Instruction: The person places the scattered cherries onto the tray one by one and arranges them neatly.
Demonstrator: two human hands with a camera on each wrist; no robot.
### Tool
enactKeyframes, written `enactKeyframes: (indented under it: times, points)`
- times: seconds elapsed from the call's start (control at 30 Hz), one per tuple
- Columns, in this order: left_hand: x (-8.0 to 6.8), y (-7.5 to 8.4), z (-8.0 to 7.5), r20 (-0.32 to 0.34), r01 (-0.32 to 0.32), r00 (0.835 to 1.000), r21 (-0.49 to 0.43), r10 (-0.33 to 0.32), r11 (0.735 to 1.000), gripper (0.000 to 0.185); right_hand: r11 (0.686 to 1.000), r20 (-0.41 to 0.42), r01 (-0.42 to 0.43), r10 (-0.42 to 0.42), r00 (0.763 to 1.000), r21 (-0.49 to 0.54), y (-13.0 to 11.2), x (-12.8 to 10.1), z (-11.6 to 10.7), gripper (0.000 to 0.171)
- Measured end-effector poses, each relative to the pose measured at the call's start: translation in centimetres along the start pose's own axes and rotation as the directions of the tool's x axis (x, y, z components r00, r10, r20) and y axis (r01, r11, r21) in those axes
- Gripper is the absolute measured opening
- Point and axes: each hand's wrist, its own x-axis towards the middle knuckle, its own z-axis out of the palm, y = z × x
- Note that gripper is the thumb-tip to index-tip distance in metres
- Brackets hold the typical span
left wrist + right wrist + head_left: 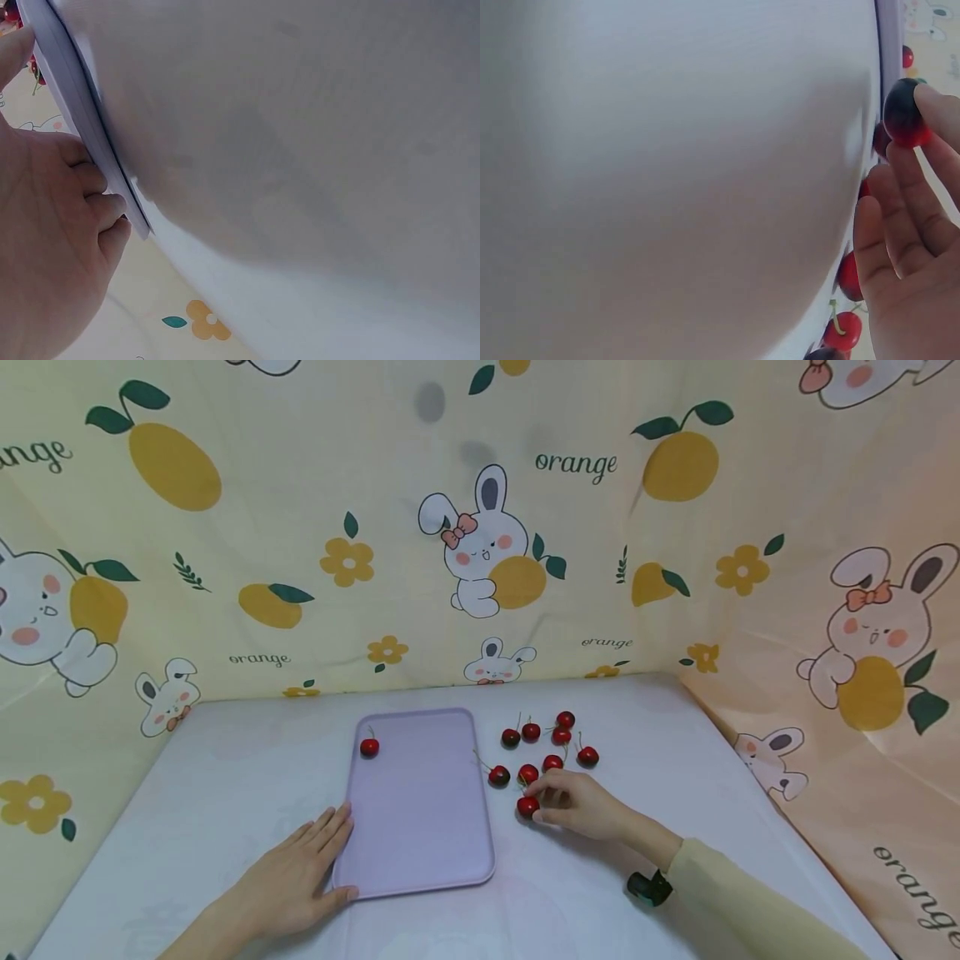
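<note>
A pale purple tray [420,810] lies on the white table, with one red cherry [369,747] near its far left corner. Against the tray's left edge rests my left hand [288,878], its fingers extended and thumb at the near corner; the left wrist view shows the fingers along the rim [82,120]. To the right of the tray, my right hand [581,807] pinches a dark red cherry [527,807] between thumb and fingers. In the right wrist view this cherry [904,112] looks dark on top and red below.
Several loose cherries [588,757] lie beyond my right hand, right of the tray; some have stems. One cherry [498,776] sits close to the tray's right rim. A patterned cloth [480,543] stands behind the table. A black band [649,888] is on my right wrist.
</note>
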Motion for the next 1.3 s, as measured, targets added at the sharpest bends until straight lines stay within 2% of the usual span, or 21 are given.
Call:
enactKeyframes:
  times: [0.3, 0.57, 0.77, 0.9, 1.3]
  points:
    - [0.1, -0.2, 0.2, -0.021, -0.011, 1.0, 0.022, 0.011, 1.0, 0.093, 1.0, -0.061, -0.004, 0.006, 0.998, 0.022, -1.3, 0.9, -0.1, 0.028]
    - [-0.1, -0.1, 0.2, -0.047, -0.024, 0.999, 0.038, 0.025, 0.999, 0.089, 0.997, -0.11, 0.068, -0.064, 0.992, 0.039, -2.5, 2.3, 0.4, 0.029]
    - [-0.1, -0.1, 0.3, -0.061, -0.034, 0.997, 0.045, 0.036, 0.998, 0.088, 0.998, -0.112, 0.044, -0.04, 0.993, 0.04, -3.4, 3.2, 0.6, 0.03]
    - [-0.1, -0.2, 0.3, -0.06, -0.03, 0.998, 0.045, 0.033, 0.999, 0.088, 0.998, -0.119, 0.059, -0.054, 0.991, 0.035, -3.8, 3.8, 0.9, 0.03]
    - [-0.1, -0.1, 0.1, -0.035, -0.022, 0.999, 0.012, 0.023, 1.0, 0.091, 0.988, -0.125, 0.097, -0.082, 0.989, 0.122, -4.6, 6.1, 2.2, 0.031]
